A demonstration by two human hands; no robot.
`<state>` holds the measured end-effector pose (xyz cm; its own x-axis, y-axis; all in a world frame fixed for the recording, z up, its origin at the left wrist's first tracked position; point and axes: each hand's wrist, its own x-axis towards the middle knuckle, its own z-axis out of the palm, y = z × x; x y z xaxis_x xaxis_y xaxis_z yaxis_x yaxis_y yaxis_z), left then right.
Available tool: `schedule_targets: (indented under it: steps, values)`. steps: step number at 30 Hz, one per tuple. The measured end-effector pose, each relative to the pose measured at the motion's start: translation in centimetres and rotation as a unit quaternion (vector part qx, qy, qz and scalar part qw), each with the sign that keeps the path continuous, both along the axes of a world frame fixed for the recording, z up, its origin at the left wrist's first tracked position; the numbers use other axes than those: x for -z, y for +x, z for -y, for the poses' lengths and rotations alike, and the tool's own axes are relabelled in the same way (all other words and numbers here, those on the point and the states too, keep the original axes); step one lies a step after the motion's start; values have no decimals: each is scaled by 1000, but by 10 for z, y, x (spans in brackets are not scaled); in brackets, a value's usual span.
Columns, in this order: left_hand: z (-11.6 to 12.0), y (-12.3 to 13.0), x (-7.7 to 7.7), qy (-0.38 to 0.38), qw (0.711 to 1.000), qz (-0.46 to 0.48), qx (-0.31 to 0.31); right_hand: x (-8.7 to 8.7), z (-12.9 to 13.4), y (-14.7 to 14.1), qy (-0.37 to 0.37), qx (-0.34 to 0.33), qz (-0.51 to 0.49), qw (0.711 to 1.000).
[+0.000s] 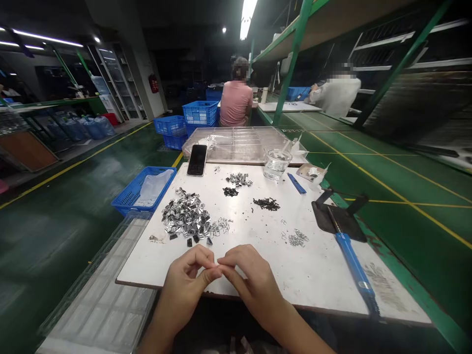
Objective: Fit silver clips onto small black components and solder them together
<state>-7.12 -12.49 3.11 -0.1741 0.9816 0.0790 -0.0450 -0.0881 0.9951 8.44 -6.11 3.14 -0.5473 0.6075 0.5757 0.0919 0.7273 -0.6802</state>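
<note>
My left hand (190, 280) and my right hand (250, 275) meet at the front edge of the white tabletop (258, 255), thumbs and forefingers pinched together. Whatever lies between the fingertips is hidden or too small to name. Just beyond my left hand spreads a heap of shiny silver and black small parts (186, 214), with clear-looking bits (221, 226) at its right side. Farther back lie a smaller silver pile (239, 179) and two piles of tiny black pieces (230, 191). To the right of my right hand is a small pile of fine metal pieces (298, 238).
A blue soldering iron (350, 260) rests on a dark stand (335, 219) at the right. At the back are a phone (197, 160), a cup of clear liquid (276, 164) and a blue cutter (296, 183). A blue basket (129, 189) stands left. Two people sit beyond.
</note>
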Motion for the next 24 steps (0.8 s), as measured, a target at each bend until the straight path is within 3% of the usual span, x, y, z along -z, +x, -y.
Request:
schedule_targets:
  steps: [5, 10, 16, 20, 24]
  values:
    - [10, -26, 7, -68, 993, -77, 56, 3, -16, -11, 177, -45, 90, 979]
    - [-13, -59, -16, -33, 963, -261, 59, 9, -35, -8, 291, 12, 188, 938]
    - [-99, -88, -49, 13, 890, -441, 114, 22, -41, 6, 153, 57, 196, 967]
    - [-149, -99, -42, 37, 831, -537, 142, 25, -41, 9, 124, 63, 197, 971]
    - [-174, -120, -25, 13, 785, -594, 177, 27, -42, 11, 76, 81, 175, 978]
